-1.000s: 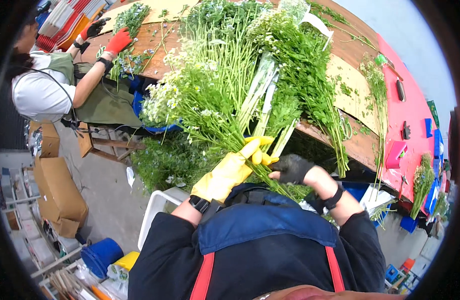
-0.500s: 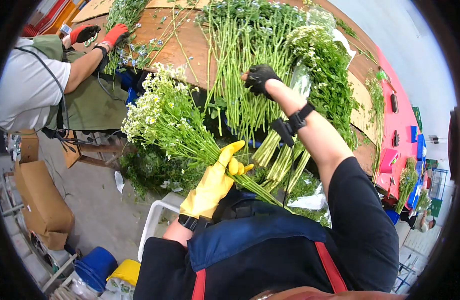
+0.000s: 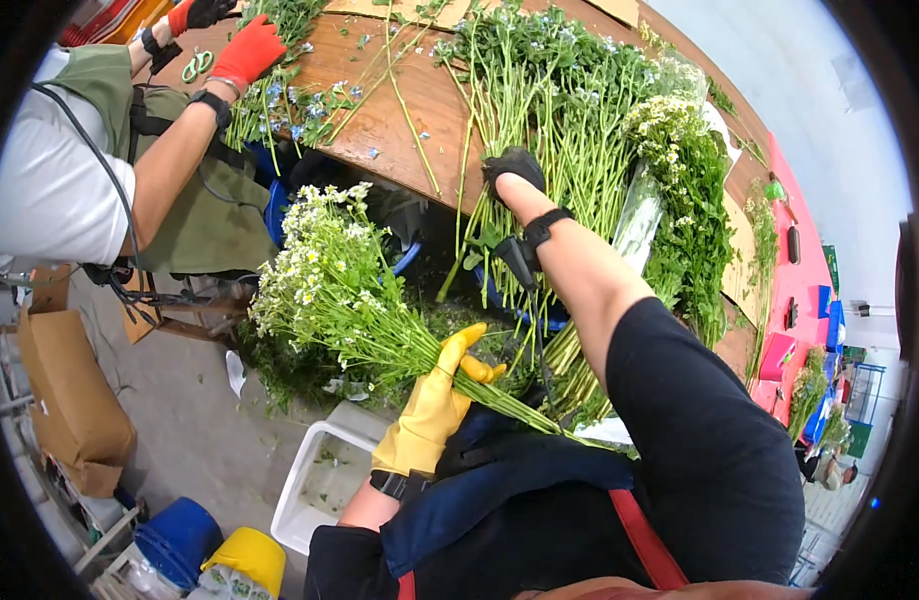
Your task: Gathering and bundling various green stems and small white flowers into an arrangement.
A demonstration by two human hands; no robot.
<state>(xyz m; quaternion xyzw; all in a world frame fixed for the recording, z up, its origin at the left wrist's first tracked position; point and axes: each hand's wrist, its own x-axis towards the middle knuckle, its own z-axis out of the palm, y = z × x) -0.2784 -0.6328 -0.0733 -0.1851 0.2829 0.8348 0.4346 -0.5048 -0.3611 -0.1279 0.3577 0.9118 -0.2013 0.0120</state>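
Note:
My left hand (image 3: 435,405), in a yellow rubber glove, is closed around the stems of a bunch of white daisy-like flowers (image 3: 330,285). The blossoms point up and left, and the cut stems run toward my apron at the lower right. My right hand (image 3: 515,168), in a black glove, is over the left part of a pile of long green stems (image 3: 570,160) with small blue flowers on the table. Its fingers are hidden, so whether it grips any stems does not show.
The brown wooden table (image 3: 390,115) carries loose stems and more white flowers (image 3: 670,135) at right. A co-worker's red-gloved hand (image 3: 248,55) handles blue flowers at upper left, near green-handled scissors (image 3: 197,66). A white tub (image 3: 325,480), blue bucket (image 3: 178,540) and cardboard box (image 3: 75,390) stand below.
My right hand has reached down onto the left side of the stem pile. My left hand still holds the white bunch. The co-worker's hands have moved apart, and the scissors now lie on the table.

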